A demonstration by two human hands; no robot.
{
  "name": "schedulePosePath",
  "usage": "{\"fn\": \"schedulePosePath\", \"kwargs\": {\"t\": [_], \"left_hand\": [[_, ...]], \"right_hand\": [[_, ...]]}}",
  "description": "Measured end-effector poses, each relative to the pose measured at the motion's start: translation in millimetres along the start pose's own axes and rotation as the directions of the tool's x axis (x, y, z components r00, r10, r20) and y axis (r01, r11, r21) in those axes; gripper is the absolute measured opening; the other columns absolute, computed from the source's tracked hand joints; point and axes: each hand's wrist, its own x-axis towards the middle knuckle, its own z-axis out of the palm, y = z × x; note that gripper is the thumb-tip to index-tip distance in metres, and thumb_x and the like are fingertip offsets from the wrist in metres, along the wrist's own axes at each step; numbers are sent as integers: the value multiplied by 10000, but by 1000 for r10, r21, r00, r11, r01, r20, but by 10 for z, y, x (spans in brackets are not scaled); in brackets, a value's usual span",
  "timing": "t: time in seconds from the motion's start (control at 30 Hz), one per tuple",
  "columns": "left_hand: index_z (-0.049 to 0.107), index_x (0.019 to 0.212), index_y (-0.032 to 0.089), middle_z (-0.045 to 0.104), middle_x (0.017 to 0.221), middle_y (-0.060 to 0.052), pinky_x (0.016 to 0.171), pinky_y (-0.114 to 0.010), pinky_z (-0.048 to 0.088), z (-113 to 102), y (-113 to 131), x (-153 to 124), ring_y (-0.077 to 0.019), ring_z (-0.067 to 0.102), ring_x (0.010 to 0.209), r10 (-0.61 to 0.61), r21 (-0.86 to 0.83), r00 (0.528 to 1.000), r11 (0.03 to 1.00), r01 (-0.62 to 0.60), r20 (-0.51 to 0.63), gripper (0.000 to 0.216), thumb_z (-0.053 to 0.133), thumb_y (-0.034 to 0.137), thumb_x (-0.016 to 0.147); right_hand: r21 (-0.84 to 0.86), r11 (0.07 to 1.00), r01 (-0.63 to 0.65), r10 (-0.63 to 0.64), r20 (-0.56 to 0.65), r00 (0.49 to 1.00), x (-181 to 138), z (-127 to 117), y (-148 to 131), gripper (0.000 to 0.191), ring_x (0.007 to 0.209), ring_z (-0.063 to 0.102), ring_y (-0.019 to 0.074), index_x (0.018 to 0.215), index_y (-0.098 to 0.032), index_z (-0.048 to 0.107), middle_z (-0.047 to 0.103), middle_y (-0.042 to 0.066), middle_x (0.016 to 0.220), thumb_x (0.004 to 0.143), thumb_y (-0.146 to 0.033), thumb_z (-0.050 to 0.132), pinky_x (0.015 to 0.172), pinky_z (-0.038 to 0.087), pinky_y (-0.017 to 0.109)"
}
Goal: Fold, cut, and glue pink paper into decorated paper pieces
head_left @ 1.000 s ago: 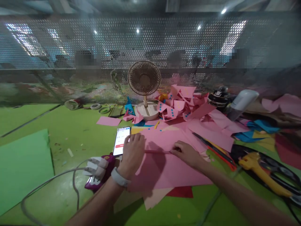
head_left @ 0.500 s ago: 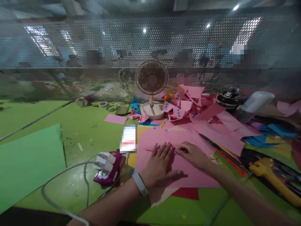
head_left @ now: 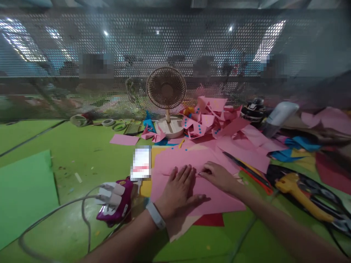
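A large sheet of pink paper (head_left: 219, 197) lies in front of me, with a raised edge or crease running across it. My left hand (head_left: 179, 190), a grey band on its wrist, rests flat on the sheet with fingers spread and thumb pointing right. Just to its right, my right hand (head_left: 215, 176) is closed in a pinch at that pink edge. Its fingertips press together there, and the other fingers are curled under. Beneath the sheet, red paper (head_left: 210, 220) and pale paper (head_left: 178, 228) stick out toward me.
Left of the sheet are a phone (head_left: 141, 162) and a purple power strip (head_left: 116, 208) with looping cables. A fan (head_left: 166, 89) and piled pink cutouts (head_left: 205, 122) stand behind. To the right lie a knife or scissors-like tool (head_left: 246, 171) and a yellow-handled glue gun (head_left: 298, 193).
The camera has turned slightly right, so everything sits further left in view. Both hands keep nearly the same pose and place on the pink paper.
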Motion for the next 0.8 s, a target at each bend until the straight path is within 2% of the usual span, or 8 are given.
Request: {"fn": "schedulePosePath", "kwargs": {"t": [0.13, 0.33, 0.5, 0.63, 0.8], "left_hand": [[158, 1472, 179, 206, 1527, -94, 1120, -472, 132, -1, -8, 12, -271, 188, 1396, 11, 44, 1000, 999, -11, -14, 820, 225, 706, 848], [205, 1463, 162, 265, 1506, -114, 1101, -457, 177, 5, -15, 44, -281, 240, 1378, 38, 108, 997, 994, -31, -60, 817, 250, 700, 850], [237, 1452, 163, 273, 1504, -113, 1091, -464, 189, 5, -22, 71, -289, 249, 1373, 46, 112, 997, 993, -40, -54, 821, 268, 709, 840], [224, 1456, 187, 296, 1498, -107, 1091, -476, 191, 47, -41, 74, -295, 249, 1372, 66, 109, 993, 992, -56, -94, 808, 280, 706, 839], [230, 1455, 186, 312, 1491, -108, 1091, -471, 188, 40, -32, 74, -297, 260, 1367, 79, 126, 992, 990, -65, -104, 798, 288, 696, 845]], "right_hand": [[-16, 1000, 23, -23, 1, 1000, 17, -24, -19, 176, 747, 546, 150, 770, -173, 600, 607, 28, 790, 872, -301, 537, 664, 380, 253], [-30, 1000, 1, 1, 69, 998, 33, -158, -30, 151, 727, 541, 138, 804, -160, 633, 619, 35, 818, 849, -292, 576, 647, 364, 240], [-32, 999, -43, 47, 136, 990, 28, -295, 136, 156, 708, 548, 138, 786, -160, 653, 633, 23, 778, 814, -304, 601, 611, 349, 227], [-35, 995, -92, 97, 219, 971, 15, -446, 292, 170, 653, 532, 132, 751, -153, 664, 621, 6, 692, 777, -311, 607, 560, 331, 219], [-44, 983, -180, 184, 323, 928, -15, -656, 418, 195, 507, 455, 99, 713, -142, 646, 527, -34, 541, 746, -328, 598, 478, 303, 210]]}}
